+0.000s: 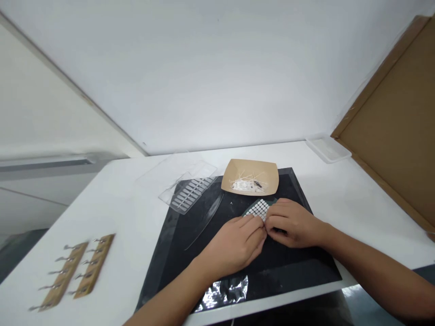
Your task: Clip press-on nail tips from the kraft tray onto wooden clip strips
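Note:
A dark sheet covered with rows of small white oval dots (pixel 257 209) lies on the black mat (pixel 217 253), its near part hidden by my hands. My left hand (pixel 239 244) is closed over the sheet's near left edge, fingers curled and pressed together. At the sheet's right side my right hand (pixel 294 222) is pinched, its fingertips almost meeting those of my left. Whatever sits between the right fingertips is too small and covered to make out. Just beyond the sheet stands a brown paper tray (pixel 228 174) with white bits, thin sticks and a dark piece inside.
A clear plastic tray with nail-shaped pieces (pixel 193 192) lies at the mat's far left. Two wooden strips with metal clips, one nearer (pixel 59 283) and one behind (pixel 95 267), rest on the left. A white plastic tray (pixel 328 149) and cardboard panel (pixel 394 127) stand right. Shiny film (pixel 226 292) lies in front.

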### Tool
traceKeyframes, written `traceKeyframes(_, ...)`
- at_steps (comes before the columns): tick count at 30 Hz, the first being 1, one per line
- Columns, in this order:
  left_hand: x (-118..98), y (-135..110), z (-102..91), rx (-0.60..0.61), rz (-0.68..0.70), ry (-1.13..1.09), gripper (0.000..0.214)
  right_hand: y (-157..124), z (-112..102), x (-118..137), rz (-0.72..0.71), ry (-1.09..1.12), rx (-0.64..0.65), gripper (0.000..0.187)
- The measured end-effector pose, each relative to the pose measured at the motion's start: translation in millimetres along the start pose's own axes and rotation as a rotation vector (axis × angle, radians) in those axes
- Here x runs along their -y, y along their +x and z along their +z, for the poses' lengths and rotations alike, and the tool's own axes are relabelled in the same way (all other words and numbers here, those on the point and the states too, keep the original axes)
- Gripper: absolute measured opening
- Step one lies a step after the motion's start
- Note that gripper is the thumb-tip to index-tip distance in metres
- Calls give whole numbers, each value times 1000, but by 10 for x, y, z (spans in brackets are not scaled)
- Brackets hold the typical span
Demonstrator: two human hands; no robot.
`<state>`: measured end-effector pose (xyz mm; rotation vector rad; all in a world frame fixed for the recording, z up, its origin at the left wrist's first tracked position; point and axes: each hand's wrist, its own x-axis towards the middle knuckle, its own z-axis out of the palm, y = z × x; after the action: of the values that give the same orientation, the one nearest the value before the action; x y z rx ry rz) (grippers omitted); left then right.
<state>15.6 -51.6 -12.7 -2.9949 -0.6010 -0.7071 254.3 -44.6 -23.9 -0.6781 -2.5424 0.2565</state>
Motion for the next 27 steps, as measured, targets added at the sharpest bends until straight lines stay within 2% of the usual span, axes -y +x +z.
traceKeyframes(27, 8, -17, 26, 10, 14, 7, 11, 14, -4, 4, 4, -9, -3, 11)
